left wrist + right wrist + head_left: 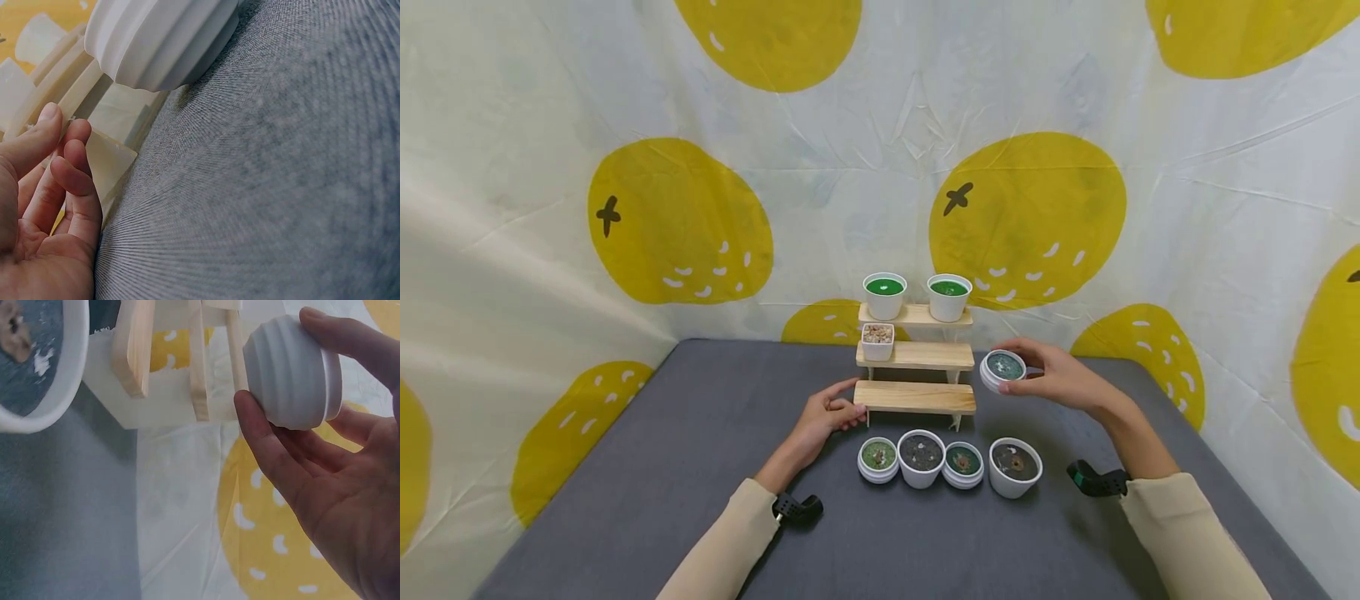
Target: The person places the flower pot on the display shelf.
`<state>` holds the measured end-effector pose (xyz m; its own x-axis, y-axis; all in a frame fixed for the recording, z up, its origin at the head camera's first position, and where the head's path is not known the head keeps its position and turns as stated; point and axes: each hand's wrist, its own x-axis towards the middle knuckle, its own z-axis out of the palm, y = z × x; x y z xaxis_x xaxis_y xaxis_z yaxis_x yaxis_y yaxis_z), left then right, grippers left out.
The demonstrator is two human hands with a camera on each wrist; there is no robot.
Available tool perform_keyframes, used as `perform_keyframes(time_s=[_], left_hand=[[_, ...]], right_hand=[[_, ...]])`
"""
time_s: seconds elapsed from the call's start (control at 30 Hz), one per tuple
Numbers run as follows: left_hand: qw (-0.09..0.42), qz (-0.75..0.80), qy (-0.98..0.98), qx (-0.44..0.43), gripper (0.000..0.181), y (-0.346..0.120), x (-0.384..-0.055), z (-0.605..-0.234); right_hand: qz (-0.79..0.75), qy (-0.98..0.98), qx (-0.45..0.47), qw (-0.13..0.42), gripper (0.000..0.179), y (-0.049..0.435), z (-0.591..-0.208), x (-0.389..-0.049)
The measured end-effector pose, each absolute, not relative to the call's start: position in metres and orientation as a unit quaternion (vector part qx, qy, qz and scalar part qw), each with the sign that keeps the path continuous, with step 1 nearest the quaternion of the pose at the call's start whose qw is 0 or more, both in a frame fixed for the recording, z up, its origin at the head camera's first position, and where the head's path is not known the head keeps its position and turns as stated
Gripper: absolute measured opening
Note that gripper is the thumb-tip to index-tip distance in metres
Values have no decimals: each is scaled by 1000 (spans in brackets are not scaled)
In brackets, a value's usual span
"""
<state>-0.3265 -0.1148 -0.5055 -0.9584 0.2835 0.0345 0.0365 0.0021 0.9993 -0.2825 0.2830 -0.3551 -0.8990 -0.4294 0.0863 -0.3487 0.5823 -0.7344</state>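
Note:
My right hand holds a small white ribbed pot with a dull teal filling, raised off the table to the right of a three-step wooden display stand. In the right wrist view, thumb and fingers grip the pot's ribbed side. At the stand's left end, my left hand pinches the edge of the lowest step between thumb and fingers. On the top step are two white pots with bright green filling, the left one and the right one. A square white pot of pebbles occupies the middle step's left end.
Before the stand, several white pots line the grey tabletop: a ribbed one with green filling, a dark-filled one, a dark green one and a larger dark one. Behind hangs a curtain with yellow fruit.

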Motion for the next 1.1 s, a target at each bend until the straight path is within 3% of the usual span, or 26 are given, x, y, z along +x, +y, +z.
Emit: perform_keyframes(time_s=[1.1], left_hand=[[85, 693, 706, 117, 68, -115, -327, -508]], right_hand=[[-404, 891, -209, 11, 63, 227, -351, -327]])
